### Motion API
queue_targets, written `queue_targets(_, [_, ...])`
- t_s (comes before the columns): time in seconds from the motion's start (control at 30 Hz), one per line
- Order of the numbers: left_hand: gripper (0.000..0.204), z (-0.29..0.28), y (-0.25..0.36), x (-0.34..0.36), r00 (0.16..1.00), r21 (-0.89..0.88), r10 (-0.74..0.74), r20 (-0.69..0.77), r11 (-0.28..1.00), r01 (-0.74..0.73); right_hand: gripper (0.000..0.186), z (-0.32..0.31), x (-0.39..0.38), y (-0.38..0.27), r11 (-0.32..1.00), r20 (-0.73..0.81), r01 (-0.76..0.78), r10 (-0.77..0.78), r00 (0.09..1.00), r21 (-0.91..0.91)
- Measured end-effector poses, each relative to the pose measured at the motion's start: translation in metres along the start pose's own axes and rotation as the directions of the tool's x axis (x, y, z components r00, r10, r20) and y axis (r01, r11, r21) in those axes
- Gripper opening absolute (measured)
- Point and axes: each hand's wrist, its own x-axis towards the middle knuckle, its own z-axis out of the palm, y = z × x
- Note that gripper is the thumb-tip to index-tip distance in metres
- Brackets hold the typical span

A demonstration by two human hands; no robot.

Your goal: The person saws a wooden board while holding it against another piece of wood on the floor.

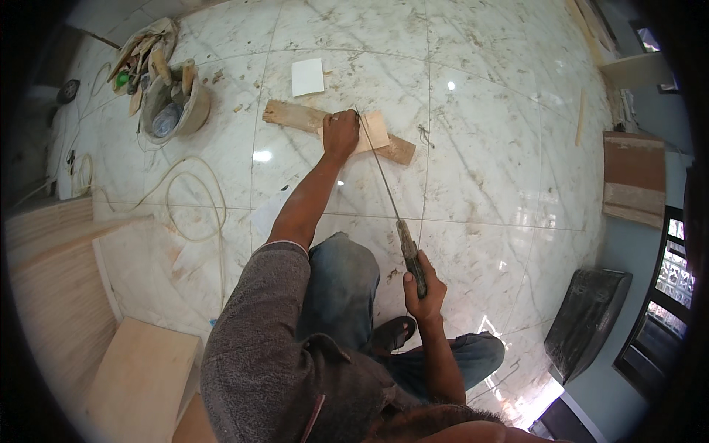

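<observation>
My right hand (426,286) is wrapped round the worn handle of a handsaw (405,247). Seen almost edge-on, its thin blade runs up and away to a small pale wooden board (375,131). My left hand (341,134) presses on the board's left part, close beside the blade, with its fingers bent over the far edge. Under the board lies a rough wooden plank (295,116), slanting across the floor. How deep the blade sits in the board I cannot tell.
A white square piece (308,77) lies beyond the plank. At the far left stands a bucket of tools (198,111), with a pale hose (168,193) looped nearer. Wooden panels (144,369) lie at the near left. A black wrapped object (588,317) leans at the right wall.
</observation>
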Motion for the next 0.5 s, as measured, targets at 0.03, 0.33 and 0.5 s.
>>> queue_targets(0.03, [0.012,0.0,0.003,-0.001,1.0,0.025,0.015,-0.012,1.0,-0.015,0.045,0.0,-0.001,-0.001,1.0,0.008,-0.004,0.004,1.0,-0.007])
queue_targets(0.33, [0.012,0.001,0.007,-0.005,0.995,0.135,0.035,-0.096,0.991,-0.021,0.045,-0.008,-0.005,-0.014,1.0,0.069,-0.016,0.018,0.997,-0.019])
queue_targets(0.5, [0.017,0.013,-0.001,-0.005,0.991,0.218,0.092,-0.094,0.973,-0.07,0.047,0.001,0.021,-0.017,0.995,0.094,-0.103,0.104,0.99,-0.01])
